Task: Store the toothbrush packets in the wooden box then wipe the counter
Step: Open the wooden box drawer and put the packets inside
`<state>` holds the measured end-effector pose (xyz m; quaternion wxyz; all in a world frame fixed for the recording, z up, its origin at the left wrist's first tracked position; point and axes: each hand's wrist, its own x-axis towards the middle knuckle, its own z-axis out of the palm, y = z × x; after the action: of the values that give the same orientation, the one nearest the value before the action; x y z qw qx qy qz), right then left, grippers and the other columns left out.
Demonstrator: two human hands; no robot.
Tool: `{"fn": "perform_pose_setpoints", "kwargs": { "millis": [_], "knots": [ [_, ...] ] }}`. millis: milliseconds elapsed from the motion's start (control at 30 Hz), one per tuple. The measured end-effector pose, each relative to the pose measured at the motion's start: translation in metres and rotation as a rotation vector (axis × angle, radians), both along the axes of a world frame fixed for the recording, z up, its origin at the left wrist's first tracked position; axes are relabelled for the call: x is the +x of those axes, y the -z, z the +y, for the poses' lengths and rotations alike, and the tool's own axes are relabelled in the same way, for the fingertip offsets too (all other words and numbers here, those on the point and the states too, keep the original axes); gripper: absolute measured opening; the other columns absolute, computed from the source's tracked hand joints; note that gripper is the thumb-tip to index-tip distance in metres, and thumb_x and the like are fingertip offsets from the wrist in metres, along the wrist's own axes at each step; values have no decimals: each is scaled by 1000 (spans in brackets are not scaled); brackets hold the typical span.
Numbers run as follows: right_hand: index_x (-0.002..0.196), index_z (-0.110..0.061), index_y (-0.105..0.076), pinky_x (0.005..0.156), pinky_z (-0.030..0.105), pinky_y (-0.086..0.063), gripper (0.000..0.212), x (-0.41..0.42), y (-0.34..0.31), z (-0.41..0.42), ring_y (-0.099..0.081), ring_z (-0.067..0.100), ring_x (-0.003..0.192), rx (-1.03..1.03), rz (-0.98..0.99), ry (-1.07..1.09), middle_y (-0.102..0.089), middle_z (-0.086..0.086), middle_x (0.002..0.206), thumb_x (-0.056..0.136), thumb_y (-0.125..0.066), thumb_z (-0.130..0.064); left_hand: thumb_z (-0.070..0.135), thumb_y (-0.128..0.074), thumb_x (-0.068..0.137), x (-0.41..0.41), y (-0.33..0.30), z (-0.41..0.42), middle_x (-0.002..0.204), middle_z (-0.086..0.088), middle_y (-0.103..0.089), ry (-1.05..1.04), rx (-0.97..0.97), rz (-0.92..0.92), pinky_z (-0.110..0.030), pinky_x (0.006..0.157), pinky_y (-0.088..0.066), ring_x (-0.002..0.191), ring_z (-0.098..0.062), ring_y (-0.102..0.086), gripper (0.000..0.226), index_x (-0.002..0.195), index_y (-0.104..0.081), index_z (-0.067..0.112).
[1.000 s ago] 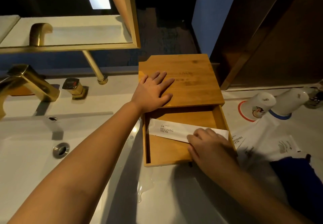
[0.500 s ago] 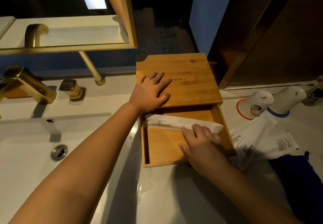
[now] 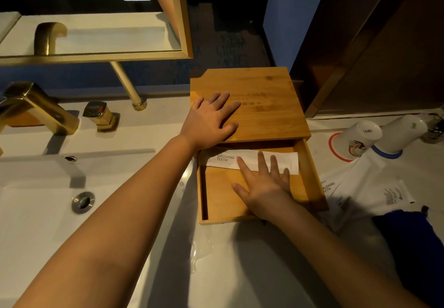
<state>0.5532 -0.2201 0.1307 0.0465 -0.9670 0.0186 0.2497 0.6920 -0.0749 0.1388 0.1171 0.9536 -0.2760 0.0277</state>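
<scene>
**One packet in the box, both hands flat**

Your left hand (image 3: 211, 121) lies flat and open on the sliding lid (image 3: 254, 105) of the wooden box (image 3: 312, 178), fingers spread, gripping nothing. The lid is pushed toward the back, leaving the front half of the box uncovered.

Your right hand (image 3: 264, 185) is inside that opening, palm down and fingers extended, its fingertips resting on one toothbrush packet (image 3: 223, 158). The hand is not closed around it. That packet lies flat across the box floor, just under the lid's front edge, with "BRUSHING TEETH" readable at its left end.

The box sits near the back edge of the bench (image 3: 240, 271), between the sink (image 3: 36, 223) and the right side. On the bench just right of the box lie more white packets (image 3: 367, 187), overlapping; at least two show, and you cannot count them exactly. Behind them stand two white cups (image 3: 360, 137), upside down. One dark blue cloth (image 3: 413, 240) lies at the right edge. One small puddle (image 3: 200, 247) sits in front of the box.
</scene>
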Motion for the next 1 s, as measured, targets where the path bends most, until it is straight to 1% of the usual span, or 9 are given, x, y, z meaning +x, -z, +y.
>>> {"fn": "perform_pose_setpoints", "kwargs": {
  "millis": [67,167,233,300,367,467,633,800,1000],
  "knots": [
    [139,-48,11,112,52,10,63,7,7,-12,16,32,142,54,-44,-57,12,5,157,87,-20,-66,56,-30,90,0,0,-1,158,-1,-21,0,4,2,-46,116,-8,146,-22,-14,58,144,-27,36],
    [138,-51,10,113,47,11,55,22,5,-37,12,27,143,153,-47,-177,5,5,158,91,-18,-60,57,-29,89,0,-1,2,158,-1,-20,3,7,20,-46,116,-7,146,-22,-14,59,144,-26,36],
    [137,-52,11,113,46,11,53,25,3,-47,11,26,144,152,-54,-241,3,6,158,92,-17,-57,57,-28,89,-1,-1,3,158,-1,-19,6,4,28,-46,116,-6,146,-22,-13,59,144,-26,35],
    [138,-51,9,113,48,10,55,17,5,-44,11,27,143,104,-129,-211,4,6,158,90,-15,-60,56,-29,90,-2,0,2,158,-1,-19,9,3,24,-46,116,-6,146,-22,-12,58,145,-25,35],
    [139,-50,6,113,51,7,58,8,7,-31,12,28,143,42,-170,-116,8,5,158,87,-15,-65,55,-30,91,-1,-1,2,158,-1,-19,11,4,15,-46,116,-6,146,-22,-12,58,144,-25,36],
    [138,-51,10,112,55,4,61,6,10,-14,14,32,142,-21,-95,-34,14,6,157,85,-15,-68,56,-28,88,1,-4,2,158,-1,-20,11,-3,15,-46,116,-7,146,-22,-14,60,144,-26,35],
    [139,-47,10,112,57,3,62,18,11,-9,8,35,142,-78,-116,-36,5,11,157,85,-12,-68,55,-29,89,-2,-4,1,158,-2,-21,10,-2,5,-46,116,-7,146,-22,-14,59,144,-27,34],
    [141,-45,-3,112,57,2,60,27,9,-13,-4,37,142,-38,-158,-56,-10,13,156,86,-13,-66,53,-32,91,-2,-4,2,158,-2,-21,13,-2,8,-45,116,-8,146,-22,-14,56,144,-27,34],
    [141,-46,6,111,59,4,60,21,12,-19,4,34,143,-26,-143,-77,-2,11,157,87,-15,-65,54,-30,90,-2,-6,2,158,-2,-21,10,3,14,-45,116,-7,146,-22,-14,58,144,-27,34]
  ]
}}
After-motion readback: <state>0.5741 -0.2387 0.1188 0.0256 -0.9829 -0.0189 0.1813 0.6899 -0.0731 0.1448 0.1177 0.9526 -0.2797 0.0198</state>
